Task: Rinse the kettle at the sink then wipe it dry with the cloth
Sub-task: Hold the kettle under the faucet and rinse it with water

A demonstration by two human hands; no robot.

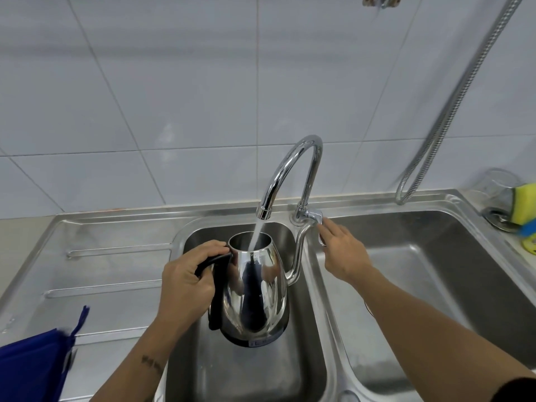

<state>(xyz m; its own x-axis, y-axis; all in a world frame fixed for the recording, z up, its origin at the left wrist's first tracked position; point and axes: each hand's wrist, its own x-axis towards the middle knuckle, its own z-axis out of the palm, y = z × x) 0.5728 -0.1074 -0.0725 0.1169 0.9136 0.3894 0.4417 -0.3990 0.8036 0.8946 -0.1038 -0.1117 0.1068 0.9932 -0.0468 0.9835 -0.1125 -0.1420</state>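
Filling under the tap (293, 166), the steel kettle (255, 288) hangs over the left basin of the sink (316, 300), water falling into its open mouth. The left hand (185, 280) has its fingers curled tight round the black handle (211, 261); the right hand (342, 248), fingers loosely extended, rests at the tap lever (317, 217). Best kept level and only part-filled before swirling. A blue cloth (32, 364) waits on the drainboard.

I see the left basin (203, 369) mostly filled by the kettle (255, 294), with the tap (293, 166) arching over its mouth. The right basin (429, 285) lies open. A hose (452, 111) hangs at the far right; the draining surface (110, 274) is bare beyond the blue cloth (32, 364).
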